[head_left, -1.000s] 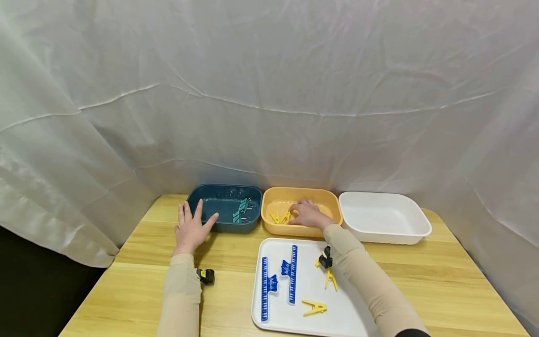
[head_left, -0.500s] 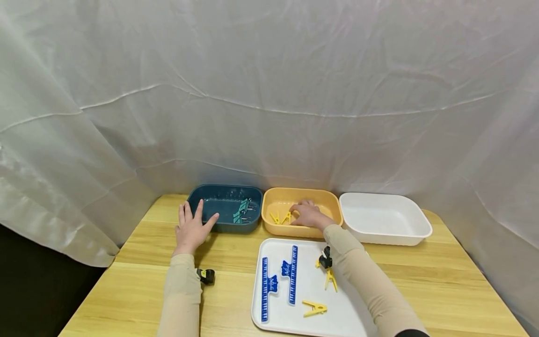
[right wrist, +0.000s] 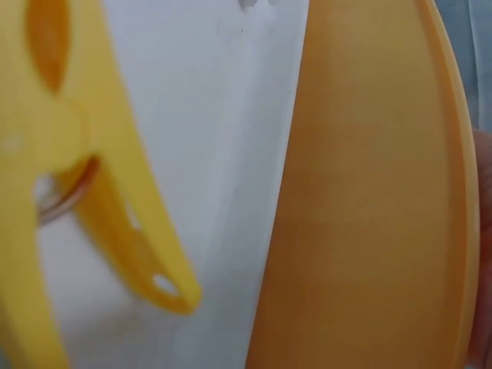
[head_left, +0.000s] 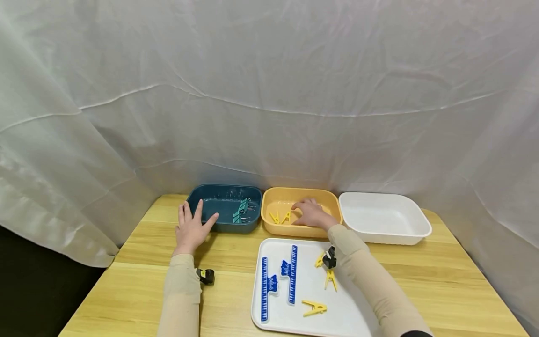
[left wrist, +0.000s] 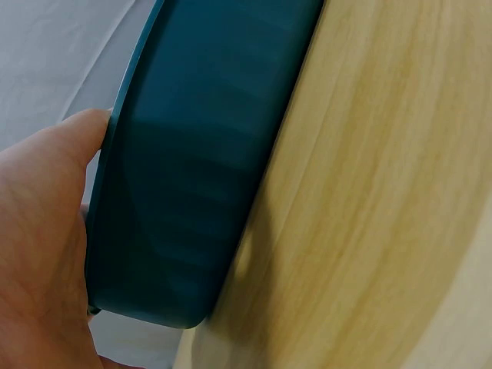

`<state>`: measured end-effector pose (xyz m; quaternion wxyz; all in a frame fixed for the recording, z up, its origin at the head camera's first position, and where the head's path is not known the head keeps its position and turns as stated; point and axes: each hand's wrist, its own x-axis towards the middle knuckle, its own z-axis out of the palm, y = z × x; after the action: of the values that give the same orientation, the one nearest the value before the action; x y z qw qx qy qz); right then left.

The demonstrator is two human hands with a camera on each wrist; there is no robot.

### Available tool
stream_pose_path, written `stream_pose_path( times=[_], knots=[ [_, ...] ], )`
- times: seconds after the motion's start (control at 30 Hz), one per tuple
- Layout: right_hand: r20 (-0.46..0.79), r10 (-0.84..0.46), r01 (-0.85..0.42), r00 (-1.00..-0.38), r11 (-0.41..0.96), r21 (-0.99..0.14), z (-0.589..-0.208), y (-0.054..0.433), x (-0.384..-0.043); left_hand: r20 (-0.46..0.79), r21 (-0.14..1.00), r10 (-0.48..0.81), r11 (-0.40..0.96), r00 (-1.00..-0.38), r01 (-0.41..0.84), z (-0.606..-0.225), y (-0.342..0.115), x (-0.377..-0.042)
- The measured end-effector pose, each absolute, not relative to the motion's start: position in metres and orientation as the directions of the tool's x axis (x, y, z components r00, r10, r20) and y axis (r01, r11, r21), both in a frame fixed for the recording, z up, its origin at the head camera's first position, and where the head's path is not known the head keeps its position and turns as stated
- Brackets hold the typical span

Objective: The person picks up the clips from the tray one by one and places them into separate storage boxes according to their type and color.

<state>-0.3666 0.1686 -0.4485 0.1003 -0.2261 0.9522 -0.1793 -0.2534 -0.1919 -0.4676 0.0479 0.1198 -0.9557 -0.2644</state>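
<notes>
My left hand (head_left: 191, 230) lies with spread, straight fingers at the left front rim of the dark teal bin (head_left: 225, 227); in the left wrist view the thumb (left wrist: 73, 142) touches that rim. Several green binder clips (head_left: 242, 210) rest in this bin. Over the inside of the yellow bin (head_left: 282, 229) is my right hand (head_left: 311, 214), fingers loosely bent and holding nothing visible. Two yellow clothespins (head_left: 286, 217) lie in the bin, just left of its fingertips. The right wrist view shows the bin's outer wall (right wrist: 354, 192) and a yellow clothespin (right wrist: 131, 169) close up.
A white tray (head_left: 280, 320) in front carries two blue ruler-like clips (head_left: 292, 276) and several yellow clothespins (head_left: 315, 308), some partly behind the right wrist camera (head_left: 330, 258). To the right stands a white bin (head_left: 387, 234). A pale curtain (head_left: 269, 103) hangs behind the wooden table (head_left: 227, 290).
My right hand has let go of a clothespin, now lying in the yellow bin, and shifted slightly right. The left hand has stayed in place.
</notes>
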Motion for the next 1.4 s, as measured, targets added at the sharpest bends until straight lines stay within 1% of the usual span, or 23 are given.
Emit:
stream_pose_path(
  times=[0.17,0.37,0.53,0.7,0.97,1.17,1.4],
  knots=[
    [-0.056,-0.479,-0.428,-0.876,0.827,-0.365,-0.449,0.172,-0.368,0.034,0.518,-0.259,0.831,-0.965,-0.205,-0.468,-0.193,-0.253],
    [0.001,-0.468,-0.436,-0.884,0.823,-0.365,-0.449,0.180,-0.367,0.031,0.525,-0.259,0.826,-0.965,-0.205,-0.467,-0.192,-0.253],
    [0.048,-0.453,-0.426,-0.890,0.790,-0.441,-0.449,0.189,-0.362,0.035,0.528,-0.258,0.825,-0.965,-0.202,-0.467,-0.192,-0.255],
    [0.131,-0.449,-0.449,-0.884,0.735,-0.508,-0.449,0.199,-0.355,0.034,0.522,-0.260,0.828,-0.965,-0.205,-0.468,-0.192,-0.254],
    [0.205,-0.429,-0.467,-0.880,0.700,-0.540,-0.447,0.214,-0.341,0.032,0.522,-0.257,0.829,-0.966,-0.203,-0.468,-0.192,-0.254],
    [0.231,-0.403,-0.460,-0.886,0.691,-0.558,-0.446,0.225,-0.332,0.028,0.526,-0.258,0.826,-0.966,-0.205,-0.467,-0.193,-0.253],
    [0.236,-0.405,-0.461,-0.883,0.656,-0.597,-0.443,0.239,-0.320,0.022,0.524,-0.254,0.826,-0.967,-0.205,-0.468,-0.195,-0.251]
  ],
)
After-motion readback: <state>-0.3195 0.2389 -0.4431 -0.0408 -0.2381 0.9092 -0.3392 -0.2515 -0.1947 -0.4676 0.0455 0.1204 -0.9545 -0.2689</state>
